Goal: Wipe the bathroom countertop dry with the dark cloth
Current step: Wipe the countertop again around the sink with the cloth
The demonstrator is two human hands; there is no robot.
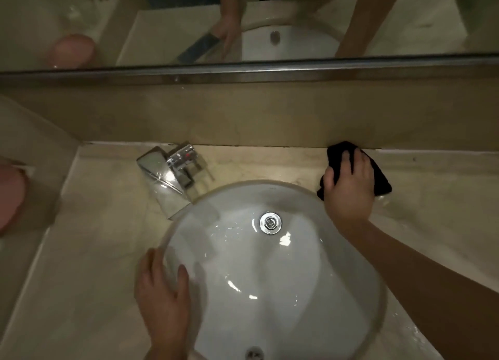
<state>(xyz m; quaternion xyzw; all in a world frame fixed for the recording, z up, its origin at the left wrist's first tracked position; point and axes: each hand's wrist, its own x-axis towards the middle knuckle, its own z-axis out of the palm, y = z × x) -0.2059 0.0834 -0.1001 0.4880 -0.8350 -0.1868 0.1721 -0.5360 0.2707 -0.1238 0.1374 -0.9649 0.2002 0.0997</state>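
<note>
Seen from the head camera, a beige stone countertop (89,251) wraps around a white oval sink (270,265), its chrome drain (270,222) near the middle of the frame. A chrome faucet (172,176) stands at about 10 o'clock from the drain, against a low stone backsplash (243,114). A mirror (162,22) with a metal lower edge fills the top of the frame and reflects the basin and the person's arms. A pink rounded object (10,195) sits at the far left, at 9 o'clock; what it is cannot be told. Water glints on the counter at the 3 to 5 o'clock side of the basin.

The right hand (349,189), at about 2 o'clock from the drain, presses down on the dark cloth (380,181), fingers spread slightly apart and laid fairly flat over it, fingertips toward the backsplash. The cloth lies bunched under the palm and fingers, showing beyond them on the left, right and far side, its far edge touching the backsplash seam just beside the basin rim.

The left hand (162,292), at 7 o'clock, rests on the near-left sink rim, fingers extended and a little apart, holding nothing.
</note>
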